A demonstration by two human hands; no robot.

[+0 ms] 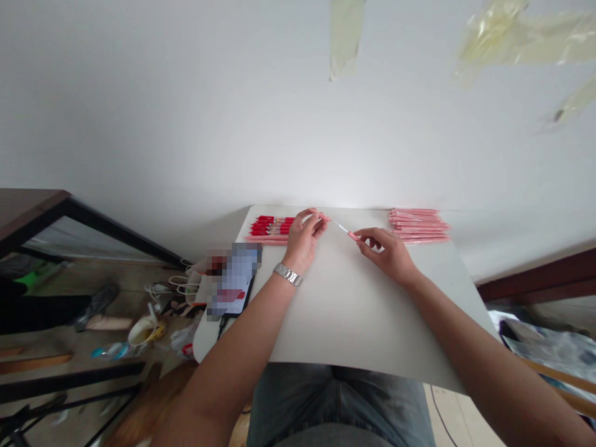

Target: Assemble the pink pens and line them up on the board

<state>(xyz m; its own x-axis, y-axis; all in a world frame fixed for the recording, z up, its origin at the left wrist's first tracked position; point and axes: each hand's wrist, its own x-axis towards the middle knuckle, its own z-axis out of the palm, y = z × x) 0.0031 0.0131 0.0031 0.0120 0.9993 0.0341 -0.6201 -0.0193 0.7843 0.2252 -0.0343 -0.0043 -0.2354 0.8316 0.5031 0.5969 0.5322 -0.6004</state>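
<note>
My left hand, with a metal watch on its wrist, pinches a small pink pen part close to the back of the table. My right hand grips the pink end of a pen barrel. Between the two hands runs a thin, whitish pen refill, slanting down to the right. Partly behind my left hand lies a row of red pens, with pink pen pieces along its near side. Beyond my right hand is a stack of pink pen pieces.
A white table stands against the wall, which carries strips of yellowed tape. A phone, blurred out, lies on the table's left side with a cable. Clutter, a bucket and a bottle are on the floor at left.
</note>
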